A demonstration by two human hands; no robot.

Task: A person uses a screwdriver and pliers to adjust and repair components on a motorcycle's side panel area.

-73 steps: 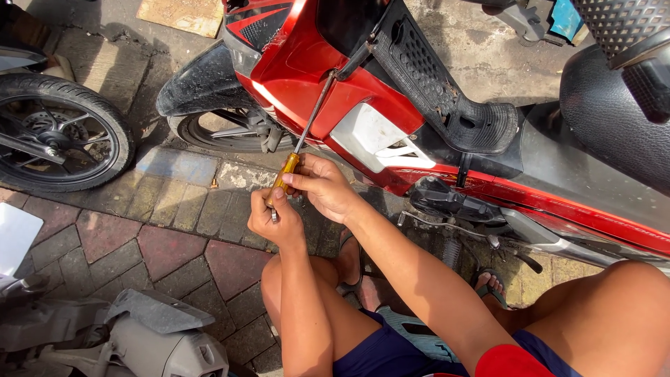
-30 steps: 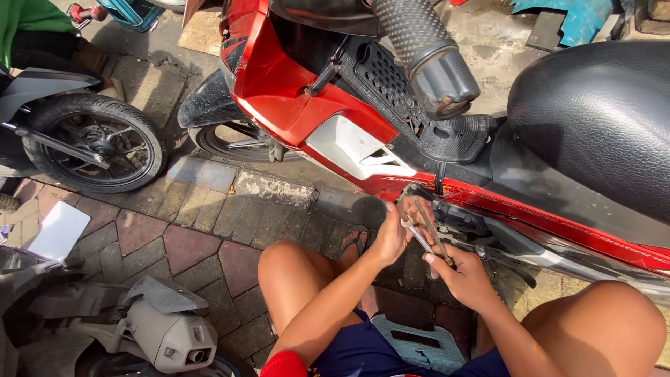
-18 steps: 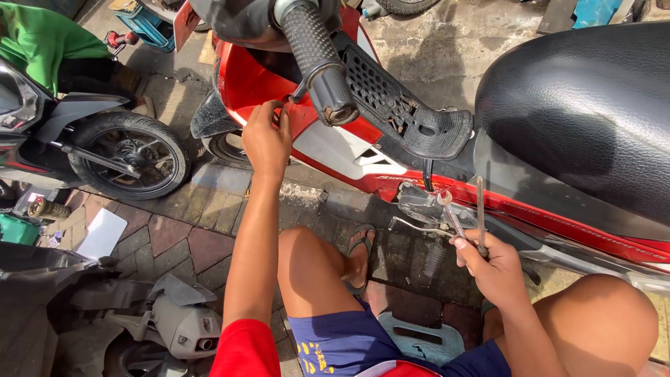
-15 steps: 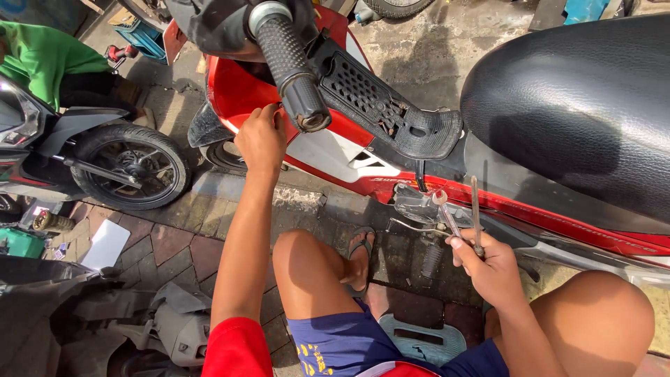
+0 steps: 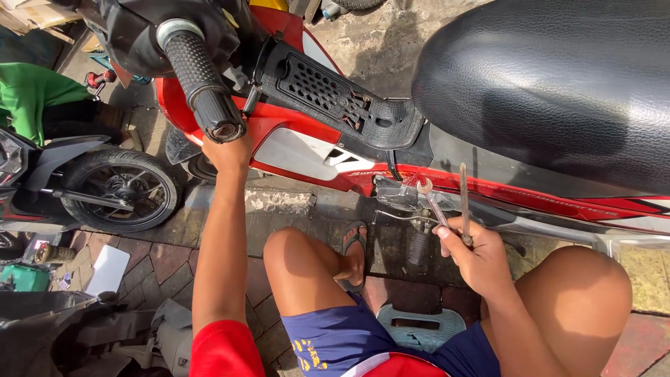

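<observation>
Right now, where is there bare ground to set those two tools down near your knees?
Bare brick paving lies between the left knee and the other bike's front wheel. Under the red motorbike, the sandalled foot and footpeg crowd it. The right hand holds both tools.

The left arm stretches straight forward, elbow locked, its hand (image 5: 227, 150) raised with fingers hidden from view. The right arm bends at the elbow, wrist cocked up, its hand (image 5: 474, 255) closed in a fist, thumb pressed along the forefinger.

Bright sunlight, hard shadows, sharp focus, wide-angle distortion
</observation>
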